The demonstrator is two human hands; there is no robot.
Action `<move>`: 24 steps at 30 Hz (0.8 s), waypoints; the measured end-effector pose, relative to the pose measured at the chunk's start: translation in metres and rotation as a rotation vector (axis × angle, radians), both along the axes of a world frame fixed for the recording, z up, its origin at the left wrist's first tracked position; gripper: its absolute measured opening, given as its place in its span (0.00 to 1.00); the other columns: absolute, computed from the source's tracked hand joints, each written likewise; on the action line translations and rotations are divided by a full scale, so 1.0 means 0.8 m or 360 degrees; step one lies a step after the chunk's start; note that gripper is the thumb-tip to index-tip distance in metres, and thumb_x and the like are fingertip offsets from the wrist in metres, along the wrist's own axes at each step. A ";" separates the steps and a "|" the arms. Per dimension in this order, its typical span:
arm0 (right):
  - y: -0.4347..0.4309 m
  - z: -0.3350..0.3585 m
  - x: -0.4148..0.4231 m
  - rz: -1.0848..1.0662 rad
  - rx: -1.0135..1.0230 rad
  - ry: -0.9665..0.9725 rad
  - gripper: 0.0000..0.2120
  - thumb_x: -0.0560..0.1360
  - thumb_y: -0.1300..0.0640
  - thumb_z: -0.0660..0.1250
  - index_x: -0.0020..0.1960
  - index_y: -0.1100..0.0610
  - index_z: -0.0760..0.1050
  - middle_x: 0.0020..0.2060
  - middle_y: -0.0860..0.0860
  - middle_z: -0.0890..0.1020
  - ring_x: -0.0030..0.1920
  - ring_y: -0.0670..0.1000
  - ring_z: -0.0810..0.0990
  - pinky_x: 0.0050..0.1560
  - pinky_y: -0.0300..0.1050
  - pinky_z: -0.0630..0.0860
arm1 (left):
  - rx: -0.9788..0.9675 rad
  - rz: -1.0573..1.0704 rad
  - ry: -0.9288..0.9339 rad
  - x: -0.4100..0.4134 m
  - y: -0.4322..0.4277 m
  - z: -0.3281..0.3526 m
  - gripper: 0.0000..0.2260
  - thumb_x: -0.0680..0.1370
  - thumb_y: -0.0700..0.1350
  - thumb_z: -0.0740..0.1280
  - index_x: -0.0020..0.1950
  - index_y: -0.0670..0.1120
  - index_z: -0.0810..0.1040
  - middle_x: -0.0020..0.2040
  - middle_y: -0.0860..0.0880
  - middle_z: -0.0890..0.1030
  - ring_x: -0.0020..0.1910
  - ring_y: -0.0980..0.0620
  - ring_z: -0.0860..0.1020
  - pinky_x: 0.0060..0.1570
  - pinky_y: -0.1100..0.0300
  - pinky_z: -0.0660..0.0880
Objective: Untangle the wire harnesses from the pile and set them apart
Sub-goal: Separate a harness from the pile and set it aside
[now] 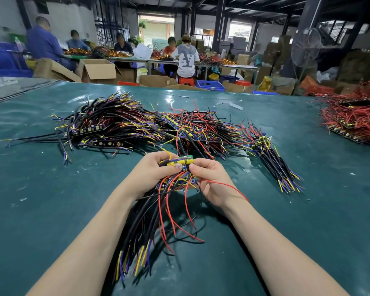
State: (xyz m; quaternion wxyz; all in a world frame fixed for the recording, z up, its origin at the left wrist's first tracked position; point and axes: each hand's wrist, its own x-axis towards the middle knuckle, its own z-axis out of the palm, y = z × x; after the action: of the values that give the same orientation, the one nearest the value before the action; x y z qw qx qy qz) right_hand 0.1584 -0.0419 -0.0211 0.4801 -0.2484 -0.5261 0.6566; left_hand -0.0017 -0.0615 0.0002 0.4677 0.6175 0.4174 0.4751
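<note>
Now | L hand (151,170) curls round bunch of green circuit boards w/ black, red, yellow wires (181,161), wire ends down on teal table mat (51,199) | R hand (212,180) pinches same bunch, thumb on top | big tangled harness pile (158,124) behind hands | smaller bundle (271,159) lies apart, right.

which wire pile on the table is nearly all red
The far-right pile: its wires are almost only red. The middle pile mixes black, yellow, blue and red.
</note>
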 end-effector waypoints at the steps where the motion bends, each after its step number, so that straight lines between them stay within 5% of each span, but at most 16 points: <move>1: 0.000 0.001 -0.001 -0.0009 0.0008 -0.0011 0.05 0.64 0.62 0.67 0.38 0.61 0.79 0.30 0.53 0.82 0.30 0.49 0.81 0.34 0.44 0.80 | 0.0021 0.0008 0.0011 0.000 0.000 0.001 0.08 0.75 0.33 0.65 0.43 0.46 0.77 0.31 0.54 0.82 0.29 0.61 0.79 0.32 0.70 0.74; 5: 0.000 0.006 -0.008 -0.0282 0.0193 -0.0359 0.09 0.69 0.60 0.70 0.34 0.58 0.72 0.25 0.48 0.74 0.26 0.45 0.71 0.29 0.39 0.70 | 0.0099 0.0032 0.0226 0.004 0.002 -0.001 0.05 0.73 0.37 0.69 0.42 0.46 0.79 0.33 0.53 0.81 0.31 0.60 0.76 0.35 0.69 0.73; 8: -0.002 0.008 -0.011 -0.0426 0.0349 -0.0732 0.18 0.76 0.55 0.65 0.35 0.69 0.71 0.29 0.56 0.69 0.32 0.52 0.66 0.37 0.47 0.62 | 0.0123 0.0021 0.0358 0.009 0.001 -0.005 0.02 0.73 0.38 0.70 0.41 0.44 0.79 0.33 0.52 0.79 0.31 0.60 0.74 0.34 0.68 0.71; 17: -0.014 0.020 -0.016 -0.0450 0.0276 -0.0420 0.15 0.78 0.62 0.58 0.34 0.60 0.73 0.29 0.55 0.73 0.31 0.49 0.71 0.35 0.41 0.68 | 0.0022 0.0010 0.0096 0.017 -0.001 -0.001 0.06 0.73 0.35 0.68 0.40 0.45 0.78 0.29 0.56 0.81 0.29 0.62 0.78 0.32 0.71 0.73; 24: -0.009 0.022 -0.006 -0.0571 0.0372 -0.1171 0.25 0.77 0.45 0.60 0.28 0.62 0.67 0.25 0.51 0.64 0.29 0.46 0.62 0.34 0.42 0.59 | 0.0099 0.0239 0.0261 0.022 0.001 -0.004 0.05 0.70 0.43 0.73 0.40 0.42 0.80 0.30 0.54 0.80 0.29 0.61 0.75 0.32 0.71 0.71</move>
State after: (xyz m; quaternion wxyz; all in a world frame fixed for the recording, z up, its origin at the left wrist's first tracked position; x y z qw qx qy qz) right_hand 0.1536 -0.0492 -0.0035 0.3919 -0.4976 -0.6817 0.3662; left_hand 0.0157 -0.0605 -0.0033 0.3759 0.6355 0.4843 0.4693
